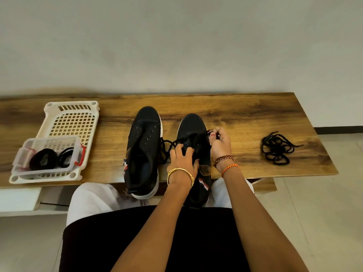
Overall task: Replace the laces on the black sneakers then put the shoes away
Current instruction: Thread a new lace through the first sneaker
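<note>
Bare tabletop (245,114) lies between the right shoe (193,126) and the loose pile of laces (276,149), and along the far edge behind both shoes. The left shoe (143,146) stands just beside the right one (a lace crosses the narrow gap). The white basket (72,118) fills the left end.

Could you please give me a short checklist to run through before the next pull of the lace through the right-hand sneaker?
1. Left hand steadies the right black sneaker: ok.
2. Right hand has a pinching grip on the black lace end: ok.
3. Which eyelet comes next: cannot tell, fingers hide it.
4. Slack black lace between the shoes lies free: ok.
5. Left black sneaker laced: not ok, eyelets empty.
6. Loose black lace pile lies apart on the wooden table: ok.
</note>
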